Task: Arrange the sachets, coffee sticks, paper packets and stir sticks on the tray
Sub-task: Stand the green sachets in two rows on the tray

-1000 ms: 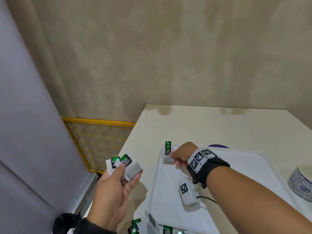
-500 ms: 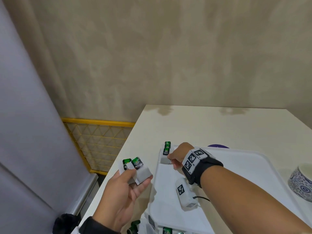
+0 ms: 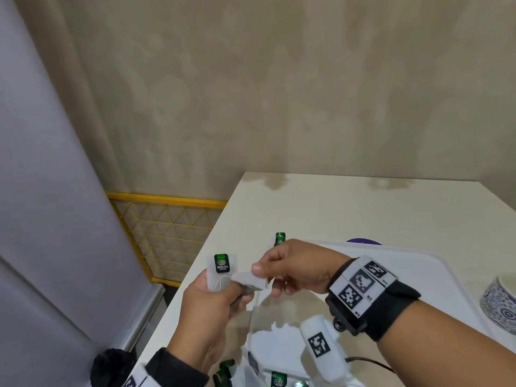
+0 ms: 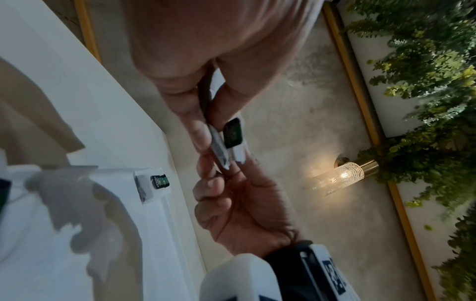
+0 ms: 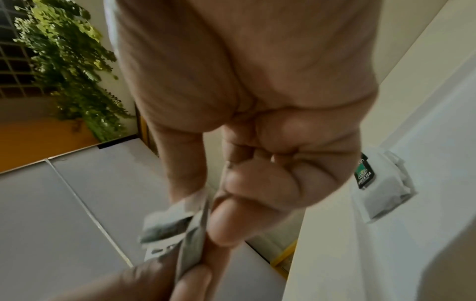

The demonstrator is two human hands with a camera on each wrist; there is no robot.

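Observation:
My left hand (image 3: 223,291) holds white tea sachets; the upright one (image 3: 222,270) has a green label. My right hand (image 3: 262,275) meets it just left of the white tray (image 3: 435,263) and pinches a second, flatter sachet (image 3: 248,282) between thumb and forefinger. In the right wrist view that pinched sachet (image 5: 185,224) hangs from my fingertips, with the left thumb (image 5: 154,281) on its lower end. The left wrist view shows both hands on the sachets (image 4: 226,142). Another sachet (image 3: 280,239) lies in the tray's far left corner, also visible as a white packet (image 4: 154,185) (image 5: 378,183).
More green-labelled sachets (image 3: 276,379) lie at the near edge by the tray. A blue patterned cup (image 3: 499,303) stands right of the tray and a purple object (image 3: 363,241) behind it. The table's left edge (image 3: 201,261) drops beside a yellow lattice rail (image 3: 167,227).
My right hand let go of the sachet in the tray's corner and moved left to the left hand, where it now pinches a sachet. The left hand moved right, toward the tray.

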